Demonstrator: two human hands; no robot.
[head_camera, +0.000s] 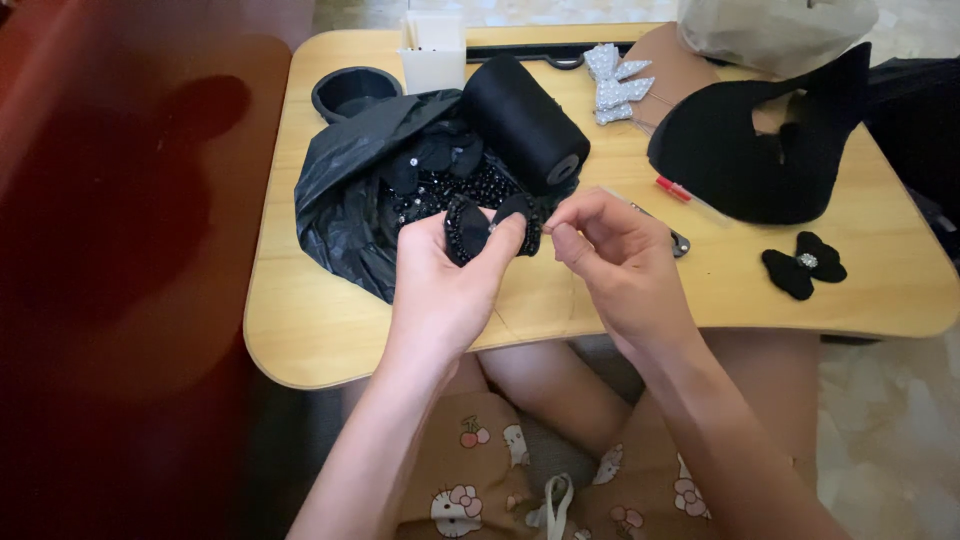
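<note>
My left hand (445, 280) pinches a small black beaded bow (490, 222) between thumb and fingers, just above the near edge of the wooden lap table (330, 330). My right hand (615, 250) is close beside it on the right, fingertips pinched together at the bow's right edge, apparently on a thin needle or thread that is too small to make out. Behind the bow lies a black plastic bag (345, 190) with several black beaded pieces (440, 170) on it.
A big black thread spool (525, 120) lies behind the bag. Further right are a silver rhinestone bow (615, 82), a black fabric shape (760, 150), a red-tipped pen (672, 188) and a finished black bow (803, 264). A white box (432, 55) and black cup holder (352, 90) stand at the back.
</note>
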